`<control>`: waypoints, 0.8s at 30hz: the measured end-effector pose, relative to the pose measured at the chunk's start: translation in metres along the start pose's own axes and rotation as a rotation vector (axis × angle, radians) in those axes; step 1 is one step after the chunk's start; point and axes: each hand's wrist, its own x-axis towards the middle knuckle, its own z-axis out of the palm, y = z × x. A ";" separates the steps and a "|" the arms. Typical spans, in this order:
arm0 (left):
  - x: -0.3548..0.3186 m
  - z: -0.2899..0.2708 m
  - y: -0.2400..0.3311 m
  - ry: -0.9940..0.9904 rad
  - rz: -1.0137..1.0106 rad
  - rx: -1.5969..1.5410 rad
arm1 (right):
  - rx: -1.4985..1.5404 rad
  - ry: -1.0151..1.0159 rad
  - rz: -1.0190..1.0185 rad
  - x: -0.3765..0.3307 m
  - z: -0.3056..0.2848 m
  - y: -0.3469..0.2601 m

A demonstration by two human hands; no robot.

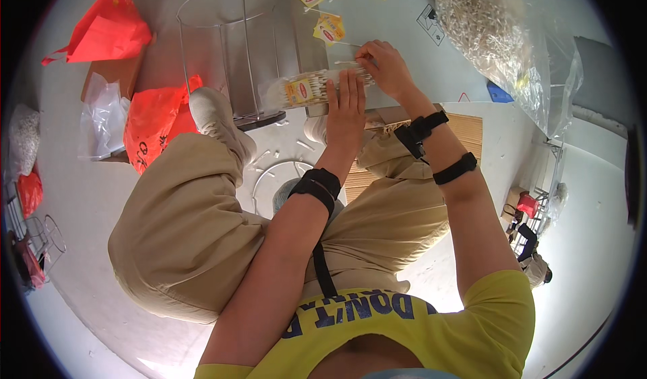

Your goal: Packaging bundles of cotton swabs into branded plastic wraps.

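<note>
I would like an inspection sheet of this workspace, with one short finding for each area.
Surface: smooth pale-grey tabletop, partly covered.
Handled things: clear plastic pack of white cotton swabs with yellow label; thin white swab.
Clutter: small yellow printed cards and large clear plastic bag of thin white sticks on the tabletop; small white pieces on the floor.
Grips: bare left grip, fingers laid across the pack; bare right grip appears to pinch the swab.
Cables: thin dark line at lower right, possibly a cable.
Surroundings: crumpled red plastic bags, left; brown corrugated cardboard below the tabletop.
</note>
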 end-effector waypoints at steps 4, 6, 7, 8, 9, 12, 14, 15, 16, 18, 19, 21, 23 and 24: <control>0.000 0.000 -0.002 -0.001 0.000 -0.007 | -0.137 0.058 -0.131 0.001 0.002 -0.006; 0.000 -0.002 -0.001 -0.007 0.004 -0.008 | -0.164 0.056 -0.145 0.001 0.002 -0.005; 0.000 -0.002 -0.001 -0.011 0.008 -0.004 | -0.189 0.053 -0.159 0.001 0.002 -0.004; 0.000 -0.003 -0.001 -0.016 0.011 0.001 | -0.189 0.053 -0.160 0.001 0.003 -0.005; 0.000 -0.003 -0.001 -0.016 0.010 0.002 | -0.231 0.054 -0.172 0.001 0.005 -0.005; 0.000 -0.003 -0.002 -0.028 0.010 0.008 | -0.284 0.015 -0.201 0.001 0.004 -0.007; 0.000 -0.003 -0.002 -0.036 0.013 -0.009 | -0.296 -0.026 -0.218 0.001 0.003 -0.006; 0.000 -0.003 -0.002 -0.036 0.013 -0.009 | -0.274 -0.025 -0.218 0.000 0.003 -0.005; 0.001 -0.003 -0.002 -0.034 0.011 -0.015 | -0.251 -0.024 -0.217 0.000 0.003 -0.003; 0.000 -0.002 -0.002 -0.034 0.011 -0.022 | -0.234 -0.022 -0.213 0.001 0.003 -0.005; 0.000 -0.001 -0.002 -0.030 0.010 -0.016 | -0.217 -0.018 -0.209 0.002 0.003 -0.006; 0.001 -0.001 -0.002 -0.023 0.009 -0.008 | -0.131 -0.013 -0.190 0.005 0.000 -0.005; 0.000 -0.001 0.000 -0.023 0.012 -0.028 | -0.043 -0.010 -0.170 0.011 -0.002 -0.004; -0.001 -0.001 0.000 -0.026 0.012 -0.027 | -0.008 0.089 -0.148 0.016 -0.001 -0.005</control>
